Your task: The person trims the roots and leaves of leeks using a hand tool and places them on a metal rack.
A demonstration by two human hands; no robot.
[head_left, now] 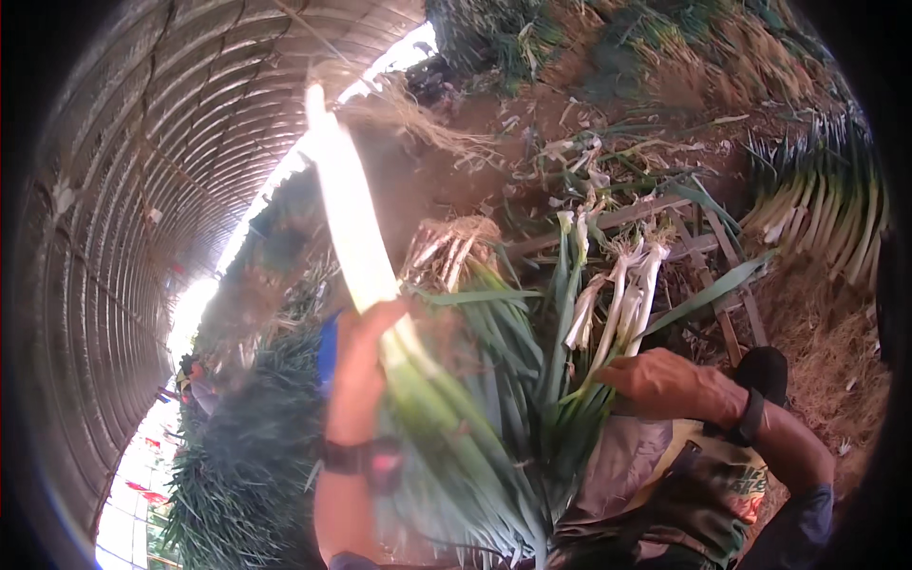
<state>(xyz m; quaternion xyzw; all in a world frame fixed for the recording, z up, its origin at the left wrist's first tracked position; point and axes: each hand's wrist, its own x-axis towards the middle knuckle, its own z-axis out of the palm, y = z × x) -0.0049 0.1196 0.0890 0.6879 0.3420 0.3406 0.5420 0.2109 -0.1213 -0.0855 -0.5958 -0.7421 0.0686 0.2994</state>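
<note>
My left hand (pixel 366 332) is closed around a long green onion (pixel 351 199), held up with its white stalk and roots pointing away and its green leaves trailing toward me. The stalk is bright and washed out, and the hand is slightly blurred. Lower on the right, my right hand (pixel 660 382) is closed at several thin, pale onion stalks with peeling skins (pixel 632 290), its fingertips pinching yellow-green leaves. Between my hands, long green leaves (pixel 513 351) spread over my lap. Just beyond them sits a bundle of green onions with brown roots (pixel 456 249).
Dark green onion tops (pixel 252 465) are heaped at left. A wooden frame (pixel 655 211) stands beyond my right hand. Cleaned onions (pixel 822 195) lie at far right, and more piles (pixel 655 47) lie at the back. A ribbed tunnel wall (pixel 123 190) curves along the left.
</note>
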